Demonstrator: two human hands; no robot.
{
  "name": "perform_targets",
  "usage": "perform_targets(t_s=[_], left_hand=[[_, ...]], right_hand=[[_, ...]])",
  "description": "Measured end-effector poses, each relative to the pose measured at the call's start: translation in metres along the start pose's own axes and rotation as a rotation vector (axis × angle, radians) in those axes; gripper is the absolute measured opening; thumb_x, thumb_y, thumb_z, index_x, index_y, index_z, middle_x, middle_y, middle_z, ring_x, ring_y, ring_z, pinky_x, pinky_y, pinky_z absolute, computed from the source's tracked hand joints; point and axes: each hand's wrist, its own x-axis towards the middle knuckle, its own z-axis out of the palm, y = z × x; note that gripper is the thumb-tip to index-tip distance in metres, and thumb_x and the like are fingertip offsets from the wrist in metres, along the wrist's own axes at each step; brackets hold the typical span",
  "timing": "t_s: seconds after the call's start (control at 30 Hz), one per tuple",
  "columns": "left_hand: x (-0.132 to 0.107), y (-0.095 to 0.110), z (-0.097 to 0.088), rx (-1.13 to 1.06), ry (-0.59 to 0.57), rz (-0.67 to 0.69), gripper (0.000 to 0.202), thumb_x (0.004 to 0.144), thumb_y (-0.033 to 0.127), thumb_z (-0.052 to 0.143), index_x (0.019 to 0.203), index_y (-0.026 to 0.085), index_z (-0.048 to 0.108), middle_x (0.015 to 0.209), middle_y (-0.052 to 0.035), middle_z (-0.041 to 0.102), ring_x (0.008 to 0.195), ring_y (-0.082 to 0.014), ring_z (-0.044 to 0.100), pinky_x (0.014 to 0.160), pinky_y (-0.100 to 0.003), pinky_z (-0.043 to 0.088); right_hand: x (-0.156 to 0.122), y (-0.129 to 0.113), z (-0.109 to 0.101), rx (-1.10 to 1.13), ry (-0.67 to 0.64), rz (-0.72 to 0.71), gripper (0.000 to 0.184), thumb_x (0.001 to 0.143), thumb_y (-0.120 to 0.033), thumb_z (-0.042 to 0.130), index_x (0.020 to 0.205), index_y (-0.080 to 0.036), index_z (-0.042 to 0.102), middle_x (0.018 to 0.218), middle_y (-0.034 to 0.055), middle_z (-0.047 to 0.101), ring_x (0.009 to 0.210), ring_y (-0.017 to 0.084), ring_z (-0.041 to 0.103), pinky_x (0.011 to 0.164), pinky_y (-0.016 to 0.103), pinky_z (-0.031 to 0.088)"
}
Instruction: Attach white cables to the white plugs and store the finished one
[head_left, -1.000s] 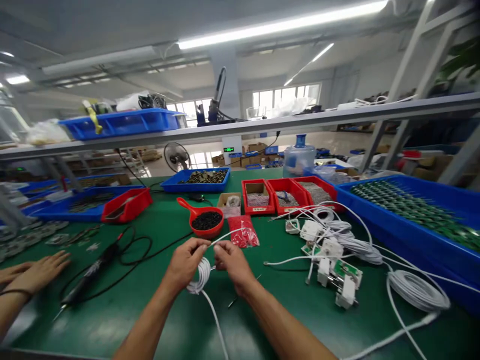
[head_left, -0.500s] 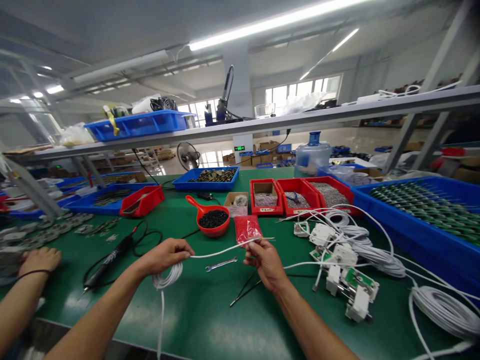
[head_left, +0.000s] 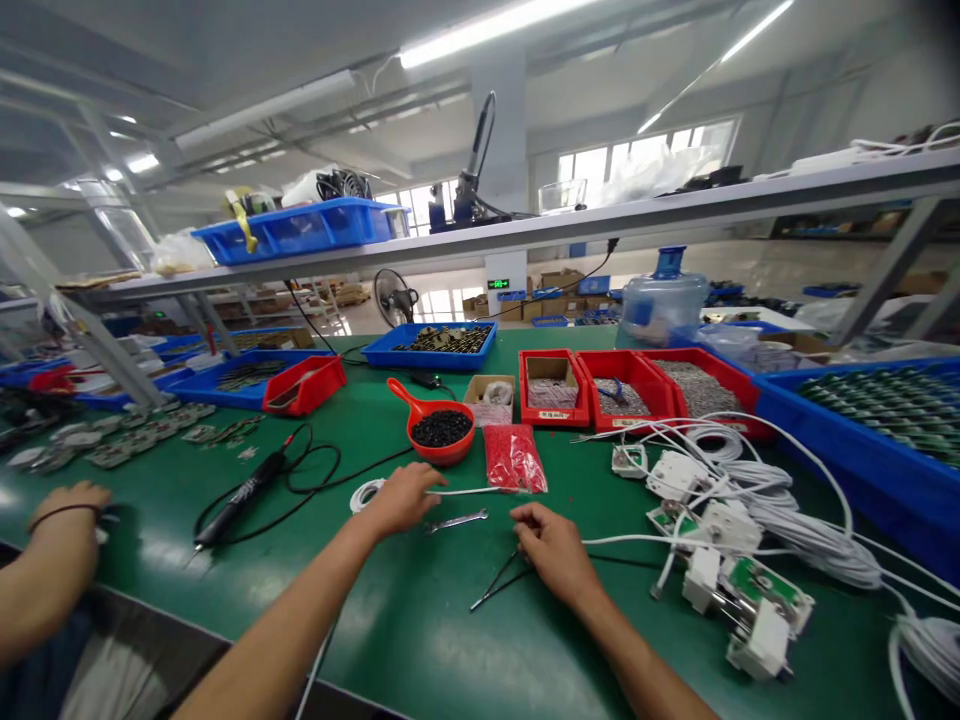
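Note:
My left hand [head_left: 409, 497] is closed round a white cable [head_left: 472, 491], just left of a small open-end wrench [head_left: 457, 522]. A coil of this cable [head_left: 366, 494] shows beside the hand, and its free end reaches the lower edge of a bag of red pieces [head_left: 514, 458]. My right hand [head_left: 553, 548] has its fingers curled together, apart from that cable end; whatever they pinch, if anything, is too small to make out. Below its fingertips lies a thin black tool like tweezers [head_left: 491, 588], partly hidden by the hand.
An orange ladle-shaped bowl [head_left: 442, 452] of black pieces stands behind. Red bins [head_left: 553, 415] line the back. White cables and housings [head_left: 750, 590] crowd the right, beside a blue tray [head_left: 847, 490]. Left are a black corded tool [head_left: 244, 500] and another person's hand [head_left: 71, 500].
My right hand has let go of the cable end and moved slightly lower. My left hand has moved right and forward with the cable, which now lies lower near the red bag. The view has shifted.

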Motion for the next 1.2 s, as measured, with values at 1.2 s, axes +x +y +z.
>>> perform_targets(t_s=[1.2], left_hand=[[0.052, 0.027, 0.104, -0.317, 0.430, 0.231, 0.010, 0.089, 0.019, 0.052, 0.092, 0.019, 0.061, 0.087, -0.0014, 0.063, 0.079, -0.0139, 0.059, 0.070, -0.022, 0.043]], right_hand=[[0.217, -0.065, 0.093, -0.872, -0.212, -0.426, 0.018, 0.087, -0.020, 0.050, 0.098, -0.018, 0.065, 0.093, 0.0061, 0.069, 0.087, 0.018, 0.063, 0.082, 0.029, 0.044]])
